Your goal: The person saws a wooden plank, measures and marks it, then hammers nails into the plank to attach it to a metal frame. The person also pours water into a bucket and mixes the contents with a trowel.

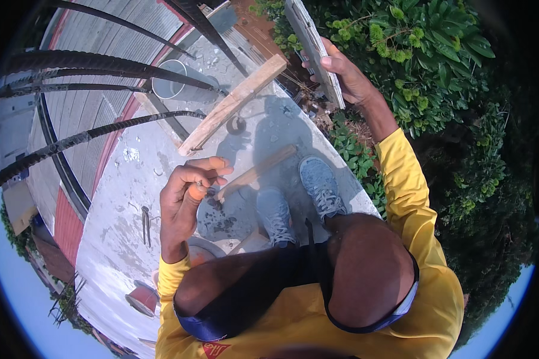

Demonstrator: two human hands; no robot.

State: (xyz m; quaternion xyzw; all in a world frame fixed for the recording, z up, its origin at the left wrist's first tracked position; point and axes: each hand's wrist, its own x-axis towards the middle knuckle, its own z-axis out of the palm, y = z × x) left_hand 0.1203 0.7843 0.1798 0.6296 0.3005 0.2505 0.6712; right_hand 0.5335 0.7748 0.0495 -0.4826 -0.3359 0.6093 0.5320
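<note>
My right hand [348,75] reaches out past the slab's right edge and grips a weathered, flat wooden board [315,51], thumb on its near face. My left hand [188,194] is over the slab with its thumb and fingers drawn together; a small dark thing seems to be between them, too small to name. Just beyond that hand lies a squared wooden batten [233,105], angled up to the right. A shorter wooden stick [260,170] rests between the left hand and my shoes, its lower end partly hidden.
Long ribbed steel bars [102,63] bend across the upper left. A grey bucket [168,84] stands among them. A thin metal tool [145,226] and a reddish round container [142,298] lie on the concrete slab [111,239]. Beyond its right edge are leafy trees [449,78].
</note>
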